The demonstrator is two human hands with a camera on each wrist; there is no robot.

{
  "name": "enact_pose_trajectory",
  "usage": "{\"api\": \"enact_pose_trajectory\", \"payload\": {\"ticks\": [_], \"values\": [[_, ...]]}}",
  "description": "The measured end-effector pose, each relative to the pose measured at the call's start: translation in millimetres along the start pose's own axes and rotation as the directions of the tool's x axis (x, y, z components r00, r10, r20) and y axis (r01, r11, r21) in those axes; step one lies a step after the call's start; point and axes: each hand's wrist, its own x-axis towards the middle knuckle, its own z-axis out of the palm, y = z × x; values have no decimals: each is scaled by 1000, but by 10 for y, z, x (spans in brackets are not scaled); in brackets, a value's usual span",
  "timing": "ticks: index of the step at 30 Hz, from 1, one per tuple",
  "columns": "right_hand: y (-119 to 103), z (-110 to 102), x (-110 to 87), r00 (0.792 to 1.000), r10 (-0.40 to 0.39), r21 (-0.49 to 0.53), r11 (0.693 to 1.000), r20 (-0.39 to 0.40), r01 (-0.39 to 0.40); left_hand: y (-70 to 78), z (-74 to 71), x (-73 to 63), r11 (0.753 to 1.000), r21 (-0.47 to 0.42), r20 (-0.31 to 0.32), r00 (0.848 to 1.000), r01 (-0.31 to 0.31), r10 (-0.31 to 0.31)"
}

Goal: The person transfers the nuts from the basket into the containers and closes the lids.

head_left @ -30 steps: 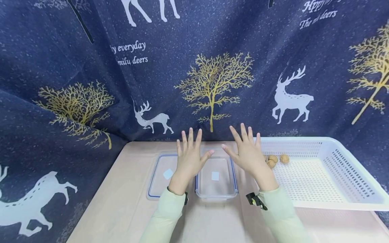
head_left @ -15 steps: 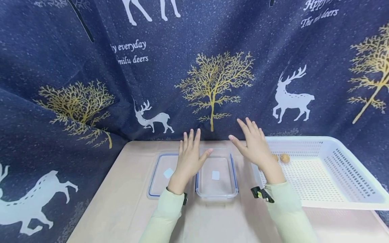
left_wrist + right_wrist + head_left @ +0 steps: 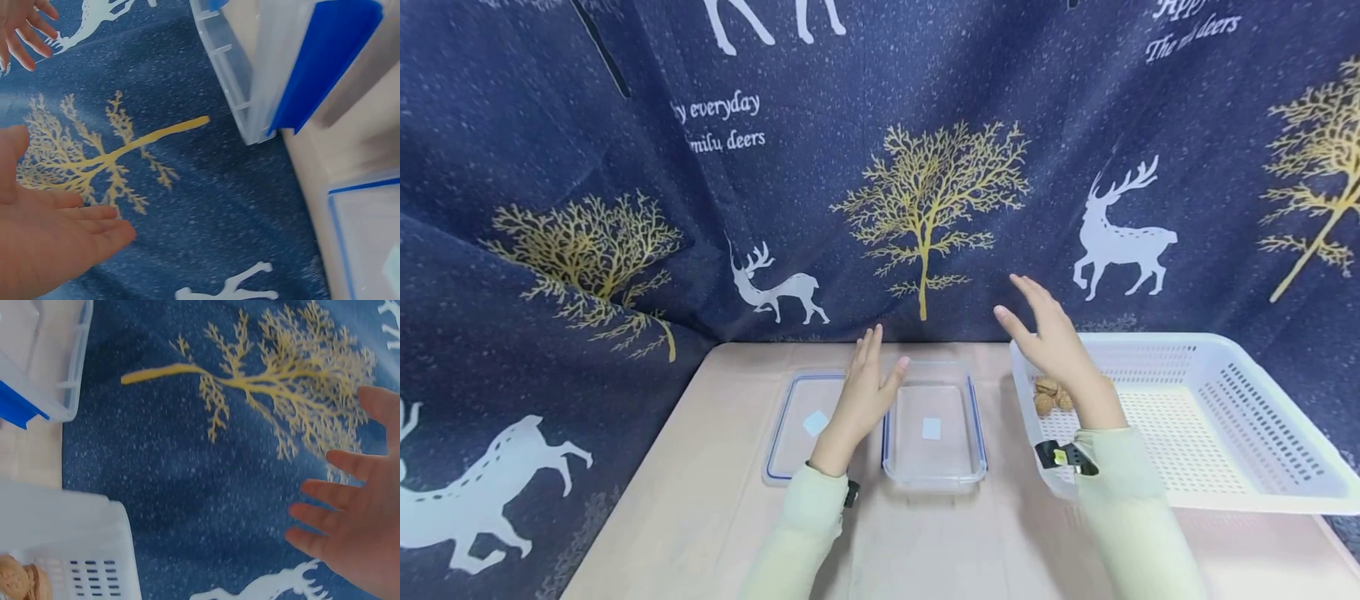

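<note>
Hovering in the air before a dark blue cloth, two hands show: the left hand and the right hand, both with fingers extended and thumb apart, and neither of them grips any object. Below them, on one pale table, there are one clear box, one flat lid with a blue line along its edge, and one white basket. Two small pale squares can be counted, one square at the box and another at the lid. In the basket, at least three walnuts can be counted, gathered at the end which is nearer to the box; the exact number I cannot tell, because the right arm covers part of this place. Relative to the hands, the walnuts lie lower than the right hand and, in the head view, just left of its wrist; the right wrist view shows them well apart from its fingers. From the left hand they are farther, with the box between. This hand appears, in the head view, over the place where lid and box are neighbours, and the left wrist view shows it apart from the box. One dark band is visible at each wrist, two in total.
</note>
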Motion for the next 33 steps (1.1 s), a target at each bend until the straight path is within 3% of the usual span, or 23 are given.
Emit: {"api": "enact_pose_trajectory", "payload": {"ticks": [3,8,18,21,25,28,33], "values": [[74,-87,29,1000,28,45,999,0,-28,-73,17,8,996,-89,17,1000,26,-25],[227,-201,58,997,71,116,991,3,-71,-184,67,2,984,-165,33,997,73,-69],[525,-313,78,996,86,276,958,5,-84,-337,206,14,946,-309,-17,994,94,-104],[630,-347,59,993,115,290,950,7,-112,-407,260,21,925,-367,-23,993,102,-119],[792,-395,49,990,138,325,936,14,-135,-473,307,22,874,-472,-31,989,115,-147],[915,-427,42,989,142,418,897,38,-145,-515,337,16,840,-527,-29,984,133,-174],[1098,-481,-3,983,154,634,751,101,-183,-585,399,-16,798,-573,5,974,190,-228]]}}
